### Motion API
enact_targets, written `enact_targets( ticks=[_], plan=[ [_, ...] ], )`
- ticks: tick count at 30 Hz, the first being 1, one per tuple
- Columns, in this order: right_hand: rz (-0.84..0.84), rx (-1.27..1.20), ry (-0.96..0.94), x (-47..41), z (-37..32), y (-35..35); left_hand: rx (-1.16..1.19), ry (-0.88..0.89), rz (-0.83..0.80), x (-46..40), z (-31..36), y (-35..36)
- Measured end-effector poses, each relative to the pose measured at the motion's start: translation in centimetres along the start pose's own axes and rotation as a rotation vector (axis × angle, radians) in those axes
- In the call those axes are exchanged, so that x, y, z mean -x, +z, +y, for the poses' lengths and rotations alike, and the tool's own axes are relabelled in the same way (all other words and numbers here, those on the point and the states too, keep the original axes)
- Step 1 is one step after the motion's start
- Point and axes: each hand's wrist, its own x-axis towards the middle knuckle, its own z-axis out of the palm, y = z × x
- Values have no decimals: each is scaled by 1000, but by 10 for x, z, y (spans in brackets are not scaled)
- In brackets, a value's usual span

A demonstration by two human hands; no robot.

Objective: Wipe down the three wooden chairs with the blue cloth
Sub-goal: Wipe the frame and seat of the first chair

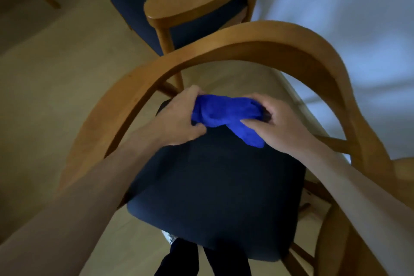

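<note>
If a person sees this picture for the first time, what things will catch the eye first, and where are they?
The bright blue cloth in the middle stands out first, bunched between the left hand and the right hand, which both grip it above the dark seat. Next comes the curved wooden backrest of the near chair, arching over the hands. Behind it, at the top, stands a second chair of the same kind.

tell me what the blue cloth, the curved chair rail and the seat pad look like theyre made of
Blue cloth: soft fuzzy fabric, likely microfibre; it bunches limply. Curved chair rail: bent wood, smooth honey-toned finish with faint sheen. Seat pad: dark matte upholstery, probably woven fabric; weave too dim to confirm.
</note>
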Motion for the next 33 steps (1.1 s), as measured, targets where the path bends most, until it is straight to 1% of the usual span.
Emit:
enact_targets(
  ticks=[1,2,3,5,7,8,9,10,12,15,17,19,22,24,26,28,29,31,33],
  plan=[
    [-13,-37,15,0,1,-5,11,27,-44,-8,8,7],
    [-16,-65,28,0,2,-10,-36,55,-50,-15,14,17],
    [-12,-93,43,3,4,-13,-117,76,-12,-20,15,28],
    [40,-71,53,10,12,-17,-343,109,144,-23,14,43],
    [130,139,14,21,27,-15,-461,187,289,-15,7,56],
    [163,257,-6,29,36,-10,-452,229,330,-7,1,64],
    [168,356,-8,39,45,-2,-430,268,337,3,-5,73],
    [134,431,20,50,54,10,-424,297,294,14,-10,82],
    [6,492,120,77,73,42,-445,298,119,39,-26,103],
    [-176,375,270,117,99,93,-484,223,-197,70,-56,135],
    [-244,269,367,135,107,116,-478,213,-316,80,-71,146],
    [-227,205,446,140,108,122,-367,217,-341,78,-76,144],
    [-66,130,584,129,111,111,-140,120,-348,54,-66,129],
    [20,130,681,114,117,99,-98,79,-329,29,-56,125],
    [32,192,727,96,121,91,-210,136,-257,3,-46,129],
    [-1,345,737,81,122,87,-353,210,-204,-18,-39,138],
    [-28,407,729,74,122,87,-383,211,-221,-25,-36,143],
    [-111,496,677,68,118,89,-399,159,-283,-27,-30,151],
    [-172,638,609,68,113,96,-485,126,-298,-19,-28,157]
  ],
)
